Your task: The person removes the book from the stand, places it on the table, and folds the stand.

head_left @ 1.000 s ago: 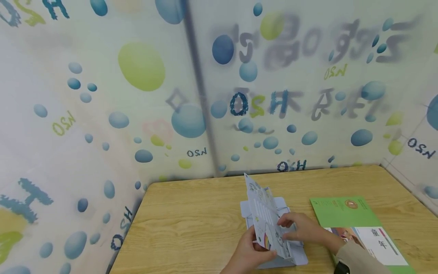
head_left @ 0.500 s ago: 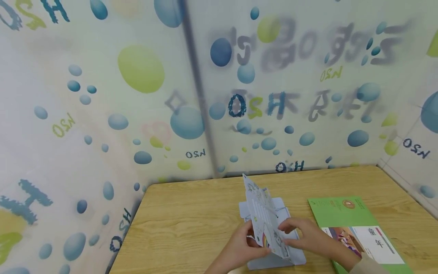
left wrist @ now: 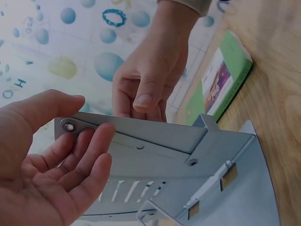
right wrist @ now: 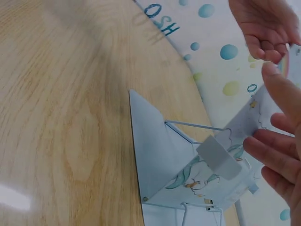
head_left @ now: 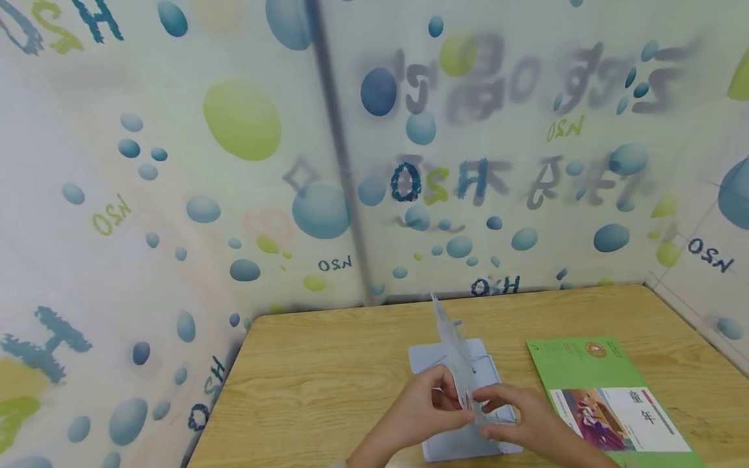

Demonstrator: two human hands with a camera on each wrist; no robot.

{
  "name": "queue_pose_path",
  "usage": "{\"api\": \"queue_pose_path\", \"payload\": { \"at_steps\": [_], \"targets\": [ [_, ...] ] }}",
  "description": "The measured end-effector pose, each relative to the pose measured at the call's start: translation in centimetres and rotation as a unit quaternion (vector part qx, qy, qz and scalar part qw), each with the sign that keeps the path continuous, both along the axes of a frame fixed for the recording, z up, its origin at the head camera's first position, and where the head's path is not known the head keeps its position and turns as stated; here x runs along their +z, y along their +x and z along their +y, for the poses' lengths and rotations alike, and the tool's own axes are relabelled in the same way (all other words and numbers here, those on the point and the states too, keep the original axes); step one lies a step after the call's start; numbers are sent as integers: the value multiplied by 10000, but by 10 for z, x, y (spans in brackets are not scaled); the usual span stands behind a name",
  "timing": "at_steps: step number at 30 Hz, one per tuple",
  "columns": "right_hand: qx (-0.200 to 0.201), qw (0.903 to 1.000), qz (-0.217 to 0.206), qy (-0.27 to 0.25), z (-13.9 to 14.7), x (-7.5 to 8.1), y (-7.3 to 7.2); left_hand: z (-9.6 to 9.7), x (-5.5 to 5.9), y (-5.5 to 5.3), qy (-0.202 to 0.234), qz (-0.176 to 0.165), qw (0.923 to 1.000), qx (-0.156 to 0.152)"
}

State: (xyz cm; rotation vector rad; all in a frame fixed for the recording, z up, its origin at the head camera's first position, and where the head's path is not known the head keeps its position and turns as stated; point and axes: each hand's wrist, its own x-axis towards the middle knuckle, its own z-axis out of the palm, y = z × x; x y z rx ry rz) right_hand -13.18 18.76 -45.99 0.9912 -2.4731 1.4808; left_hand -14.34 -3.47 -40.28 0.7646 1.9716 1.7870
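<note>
At six o'clock of the raised panel's foot, by the near side, the panel's lower corner is being pinched between the thumb and fingers of the left hand (head_left: 418, 413). Toward four o'clock, the right hand (head_left: 529, 416) is being held with fingers loosely bent and thumb spread apart from them, close to the printed face; whether that face is being touched by the fingertips cannot be told. At five o'clock from the head view's centre, the folding stand (head_left: 453, 348) is being kept with its panel steeply tilted, seen almost edge-on. Its pale base plate (head_left: 453, 445) is being borne by the wooden table (head_left: 328, 364), and beside the panel, thin wire supports (right wrist: 195, 125) are being shown by the right wrist view. At four o'clock, well apart from the stand, a green book (head_left: 570, 357) with a white, illustrated panel is being supported flat. Farthest, toward twelve o'clock, the table is being backed by a wall (head_left: 175, 78) patterned with blue and green bubbles.
</note>
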Motion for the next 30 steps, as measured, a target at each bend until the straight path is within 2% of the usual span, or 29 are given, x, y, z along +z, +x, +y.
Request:
{"api": "queue_pose_path", "payload": {
  "at_steps": [8,13,17,21,24,30],
  "targets": [
    [-362,9991,173,-159,-2,-1,5,15,6,-3,-66,193,9998,-40],
    [-572,9964,588,-218,-1,-5,7,19,7,-6,74,250,9994,-223],
    [-513,9931,980,-395,-4,-8,9,15,3,-11,65,224,9990,-370],
    [-657,9888,1301,-310,-5,-8,11,15,3,-13,54,94,9989,-451],
    [-813,9861,1437,-183,-3,-11,12,17,5,-14,85,18,9985,-546],
    [-799,9851,1521,-120,-1,-13,12,20,7,-18,140,71,9967,-795]
  ]
}}
